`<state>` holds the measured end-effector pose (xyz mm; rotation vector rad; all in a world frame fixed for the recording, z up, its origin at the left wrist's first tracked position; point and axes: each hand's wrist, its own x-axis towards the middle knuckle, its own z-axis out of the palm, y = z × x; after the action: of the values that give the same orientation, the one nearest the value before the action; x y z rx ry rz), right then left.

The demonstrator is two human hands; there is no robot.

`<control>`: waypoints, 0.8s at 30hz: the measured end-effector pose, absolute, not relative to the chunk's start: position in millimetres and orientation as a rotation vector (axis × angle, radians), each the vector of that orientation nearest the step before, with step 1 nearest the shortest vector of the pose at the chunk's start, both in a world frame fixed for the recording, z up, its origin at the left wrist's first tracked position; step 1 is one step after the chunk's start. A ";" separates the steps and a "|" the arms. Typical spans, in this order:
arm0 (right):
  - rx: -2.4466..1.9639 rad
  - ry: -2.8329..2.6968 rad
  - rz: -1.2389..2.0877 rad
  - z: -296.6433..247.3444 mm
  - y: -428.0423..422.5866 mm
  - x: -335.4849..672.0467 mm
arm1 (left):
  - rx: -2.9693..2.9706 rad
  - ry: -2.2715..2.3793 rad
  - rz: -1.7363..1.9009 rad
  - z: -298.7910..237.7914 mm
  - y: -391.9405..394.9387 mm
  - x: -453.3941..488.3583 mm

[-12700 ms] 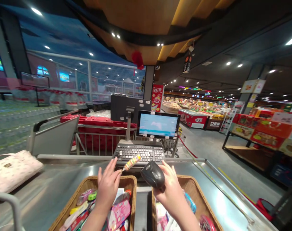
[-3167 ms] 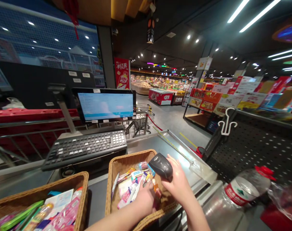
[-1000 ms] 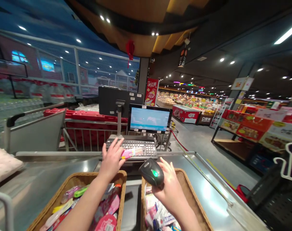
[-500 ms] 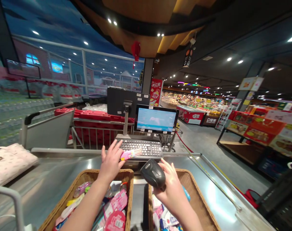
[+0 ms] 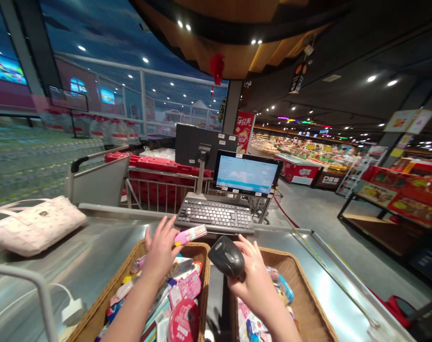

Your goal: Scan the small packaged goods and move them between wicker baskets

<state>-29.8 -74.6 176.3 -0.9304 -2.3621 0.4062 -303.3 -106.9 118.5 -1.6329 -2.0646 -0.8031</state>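
Observation:
My left hand (image 5: 161, 247) pinches a small pink packet (image 5: 189, 235) with pale, stick-like stripes at its far end, held just in front of the keyboard (image 5: 216, 213). Its contents I cannot make out. Wrapped in my right hand (image 5: 254, 270) is a black handheld barcode scanner (image 5: 225, 256), its head pointing left toward the packet. Below my left forearm, a wicker basket (image 5: 206, 285) holds several mixed small goods, among them a round red container (image 5: 183, 320). A second wicker basket (image 5: 310, 294) with more packets lies under my right forearm, which hides part of it.
Behind the keyboard stand a lit monitor (image 5: 247, 175) and a dark screen seen from its back (image 5: 187, 146). A pale handbag (image 5: 41, 225) rests on the metal counter (image 5: 112, 227) at left, near a grey tube rail (image 5: 41, 289). A white plug (image 5: 72, 311) lies below.
The view has turned left, so the scene sits further right. My left hand has drawn the packet back from over the keyboard, nearer the left basket. The scanner stays in my right hand.

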 end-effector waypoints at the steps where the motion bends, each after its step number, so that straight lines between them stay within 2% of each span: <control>1: -0.922 -2.366 0.411 175.0 -74.8 -31.8 | -1.625 -2.086 -0.794 114.9 -110.9 -304.9; 24: -0.800 -2.571 0.699 157.9 -93.1 -70.7 | -1.510 -2.458 -0.475 45.9 -202.6 -326.8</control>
<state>-70.7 -93.1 157.9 -0.7999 -2.5711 0.6987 -326.8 -202.6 45.9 -1.5097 -2.4578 -0.4751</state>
